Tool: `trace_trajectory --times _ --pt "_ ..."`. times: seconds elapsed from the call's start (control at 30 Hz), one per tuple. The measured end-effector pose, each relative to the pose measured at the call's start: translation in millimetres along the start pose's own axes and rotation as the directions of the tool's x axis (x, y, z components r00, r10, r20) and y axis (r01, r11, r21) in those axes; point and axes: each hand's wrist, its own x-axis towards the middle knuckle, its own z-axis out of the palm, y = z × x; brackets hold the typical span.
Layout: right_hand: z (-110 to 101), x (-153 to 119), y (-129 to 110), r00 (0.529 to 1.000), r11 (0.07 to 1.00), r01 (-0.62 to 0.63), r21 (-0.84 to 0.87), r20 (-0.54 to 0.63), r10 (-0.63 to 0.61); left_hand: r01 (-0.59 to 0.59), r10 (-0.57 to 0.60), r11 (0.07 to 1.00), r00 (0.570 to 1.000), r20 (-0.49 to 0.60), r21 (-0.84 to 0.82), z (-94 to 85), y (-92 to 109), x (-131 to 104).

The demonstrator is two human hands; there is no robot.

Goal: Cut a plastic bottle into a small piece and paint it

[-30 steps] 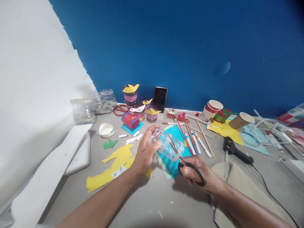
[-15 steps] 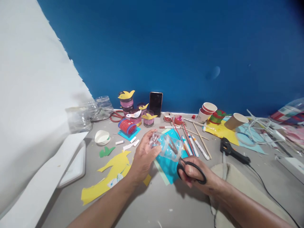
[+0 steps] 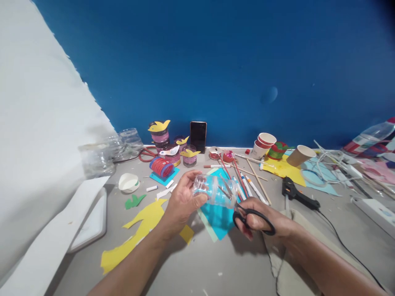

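The clear plastic container [image 3: 205, 183] lies on its side in mid-air near the centre of the frame, above the blue sheet [image 3: 218, 226]. The left hand [image 3: 184, 199] grips its left end, thumb in front and fingers behind. The right hand [image 3: 279, 220] is closed round the black-handled scissors [image 3: 239, 206], whose parted blades reach in at the container's right end and show through the wall; which blade is inside I can't quite tell.

The plastic looks thin and slick, so a hard squeeze could buckle it, and a sudden give might send the cut off line or split the wall. The blades point towards the left hand, so a slip there could nick the thumb or fingers. Nothing props the container from below, so a loose grip would let it roll on the blades. A fresh-cut edge could be sharp too.

Just right of the blue sheet, the markers [image 3: 255, 188] and thin sticks [image 3: 259, 181] lie close enough to be knocked by a dropped container or a swinging elbow. At the right, the glue gun [image 3: 300, 195] sits near the right forearm, its cord [image 3: 338, 236] trailing to the lower right; a wide sweep could snag it. Whether it's hot, I can't tell.
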Motion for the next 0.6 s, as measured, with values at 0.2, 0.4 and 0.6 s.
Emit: trace_trajectory --times 0.2,0.4,0.6 --pt "10.3 2.0 4.1 0.994 0.996 0.000 0.085 -0.112 0.010 -0.023 0.023 0.999 1.000 -0.014 -0.023 -0.7 -14.2 -1.5" --pt "10.2 2.6 4.2 0.988 0.992 -0.024 0.125 -0.147 0.042 -0.025 0.024 0.999 0.998 -0.053 -0.029 -2.4 -17.2 -1.6" --pt "-7.1 -2.3 2.4 0.997 0.993 -0.070 0.099 -0.029 0.073 -0.063 0.063 0.998 0.997 -0.036 -0.012 -0.1 -12.3 -1.5"
